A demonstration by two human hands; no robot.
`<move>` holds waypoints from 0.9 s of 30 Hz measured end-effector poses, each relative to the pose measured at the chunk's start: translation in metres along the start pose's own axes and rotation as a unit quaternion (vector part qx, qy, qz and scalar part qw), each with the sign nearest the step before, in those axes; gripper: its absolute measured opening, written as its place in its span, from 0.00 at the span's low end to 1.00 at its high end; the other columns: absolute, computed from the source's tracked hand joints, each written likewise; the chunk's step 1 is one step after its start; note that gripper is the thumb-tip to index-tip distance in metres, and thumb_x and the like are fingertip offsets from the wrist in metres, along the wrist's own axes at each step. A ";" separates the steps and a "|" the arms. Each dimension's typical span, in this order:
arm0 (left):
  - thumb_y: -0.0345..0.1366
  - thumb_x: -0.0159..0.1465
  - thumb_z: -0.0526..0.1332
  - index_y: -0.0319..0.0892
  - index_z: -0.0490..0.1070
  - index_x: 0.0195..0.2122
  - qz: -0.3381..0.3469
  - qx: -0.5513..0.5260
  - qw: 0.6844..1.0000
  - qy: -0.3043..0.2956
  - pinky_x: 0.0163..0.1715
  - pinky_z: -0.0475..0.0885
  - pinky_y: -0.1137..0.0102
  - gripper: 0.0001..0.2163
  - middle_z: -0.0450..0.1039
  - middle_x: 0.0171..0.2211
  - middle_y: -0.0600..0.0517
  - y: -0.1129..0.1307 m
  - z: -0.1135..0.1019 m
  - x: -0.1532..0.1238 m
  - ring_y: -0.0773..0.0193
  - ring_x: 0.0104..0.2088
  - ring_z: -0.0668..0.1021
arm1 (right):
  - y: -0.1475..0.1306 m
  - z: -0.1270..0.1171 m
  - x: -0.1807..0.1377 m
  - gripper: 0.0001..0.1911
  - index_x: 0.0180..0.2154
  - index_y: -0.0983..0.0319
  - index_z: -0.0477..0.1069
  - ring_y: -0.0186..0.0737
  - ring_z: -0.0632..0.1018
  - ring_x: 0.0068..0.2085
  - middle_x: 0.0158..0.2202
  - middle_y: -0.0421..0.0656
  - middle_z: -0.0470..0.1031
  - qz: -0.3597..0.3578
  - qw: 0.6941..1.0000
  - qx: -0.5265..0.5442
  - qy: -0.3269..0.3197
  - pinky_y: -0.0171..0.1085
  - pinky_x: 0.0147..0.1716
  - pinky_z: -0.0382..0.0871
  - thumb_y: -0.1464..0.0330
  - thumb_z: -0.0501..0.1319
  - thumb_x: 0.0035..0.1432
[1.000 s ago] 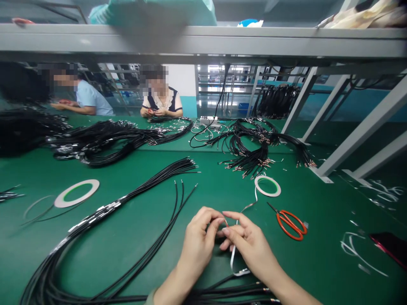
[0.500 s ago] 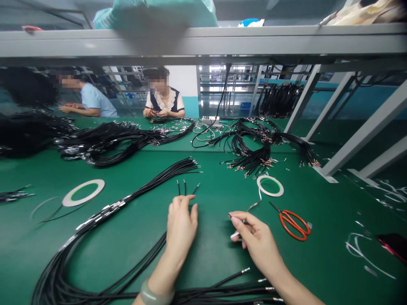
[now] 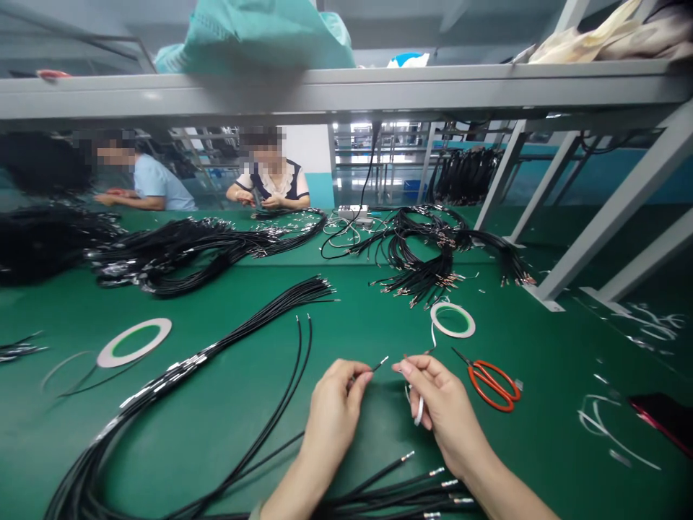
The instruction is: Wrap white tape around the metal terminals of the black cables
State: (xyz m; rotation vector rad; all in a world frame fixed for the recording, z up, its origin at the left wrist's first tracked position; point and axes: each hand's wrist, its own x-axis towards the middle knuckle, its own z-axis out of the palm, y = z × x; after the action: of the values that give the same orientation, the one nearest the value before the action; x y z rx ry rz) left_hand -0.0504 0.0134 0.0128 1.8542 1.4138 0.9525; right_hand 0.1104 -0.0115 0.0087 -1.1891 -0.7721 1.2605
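I look down on a green table, where a bundle of black cables sweeps along the left. My left hand has thumb and forefinger pinched together on a single cable, close to its end. My right hand faces it, thumb and forefinger nearly meeting — what lies between them I cannot tell — with a white strip caught in the curled fingers. The cable's metal tip slants away and rightward, just beside the right fingertips, not touching.
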 end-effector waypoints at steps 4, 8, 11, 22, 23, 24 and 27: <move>0.43 0.62 0.58 0.41 0.74 0.31 -0.089 -0.139 0.985 -0.059 0.26 0.66 0.72 0.11 0.73 0.25 0.52 0.004 0.000 -0.005 0.63 0.26 0.73 | 0.000 0.001 -0.001 0.17 0.31 0.63 0.71 0.23 0.58 0.11 0.19 0.37 0.73 0.003 1.000 0.010 0.014 0.26 0.09 0.45 0.57 0.69 0.47; 0.44 0.58 0.61 0.38 0.73 0.28 -0.142 -0.227 0.959 -0.095 0.20 0.62 0.76 0.12 0.69 0.21 0.55 0.004 0.000 -0.005 0.69 0.21 0.69 | 0.001 0.003 -0.001 0.17 0.31 0.63 0.70 0.20 0.59 0.12 0.35 0.45 0.79 -0.002 0.999 0.046 0.000 0.26 0.09 0.48 0.59 0.71 0.45; 0.43 0.57 0.62 0.37 0.73 0.28 -0.154 -0.237 0.953 -0.106 0.20 0.61 0.76 0.12 0.68 0.20 0.55 0.006 0.001 -0.007 0.70 0.20 0.68 | 0.003 0.004 0.000 0.16 0.32 0.63 0.69 0.20 0.59 0.13 0.34 0.44 0.79 -0.012 0.998 0.066 0.000 0.25 0.10 0.49 0.62 0.71 0.45; 0.44 0.57 0.63 0.37 0.73 0.28 -0.161 -0.248 0.949 -0.105 0.19 0.60 0.76 0.13 0.66 0.18 0.56 0.011 0.003 -0.007 0.71 0.19 0.66 | 0.012 0.008 -0.003 0.14 0.29 0.62 0.69 0.33 0.76 0.27 0.28 0.41 0.79 -0.015 0.996 0.084 -0.028 0.29 0.26 0.70 0.66 0.73 0.44; 0.44 0.57 0.63 0.37 0.73 0.28 -0.161 -0.252 0.949 -0.101 0.19 0.60 0.77 0.13 0.66 0.18 0.56 0.011 0.003 -0.007 0.71 0.19 0.66 | 0.012 0.008 -0.003 0.14 0.29 0.62 0.69 0.29 0.74 0.22 0.26 0.40 0.78 -0.013 0.997 0.076 -0.017 0.27 0.20 0.66 0.65 0.73 0.44; 0.43 0.56 0.63 0.37 0.73 0.27 -0.160 -0.255 0.949 -0.098 0.19 0.60 0.77 0.13 0.66 0.19 0.56 0.011 0.003 -0.007 0.71 0.19 0.66 | 0.011 0.007 -0.003 0.14 0.29 0.62 0.69 0.26 0.69 0.17 0.23 0.37 0.76 -0.012 0.998 0.066 -0.003 0.25 0.14 0.60 0.64 0.72 0.46; 0.43 0.57 0.63 0.37 0.72 0.26 -0.162 -0.255 0.948 -0.098 0.18 0.60 0.77 0.13 0.67 0.20 0.56 0.010 0.003 -0.007 0.71 0.20 0.66 | 0.008 0.006 -0.003 0.15 0.29 0.63 0.68 0.21 0.56 0.12 0.17 0.32 0.69 -0.018 0.998 0.044 0.040 0.23 0.09 0.47 0.61 0.71 0.47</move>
State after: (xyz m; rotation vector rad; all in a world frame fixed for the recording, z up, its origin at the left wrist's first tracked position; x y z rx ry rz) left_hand -0.0440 0.0045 0.0181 1.2512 1.1650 0.8386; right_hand 0.1018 -0.0135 0.0030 -1.1438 -0.6696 1.1983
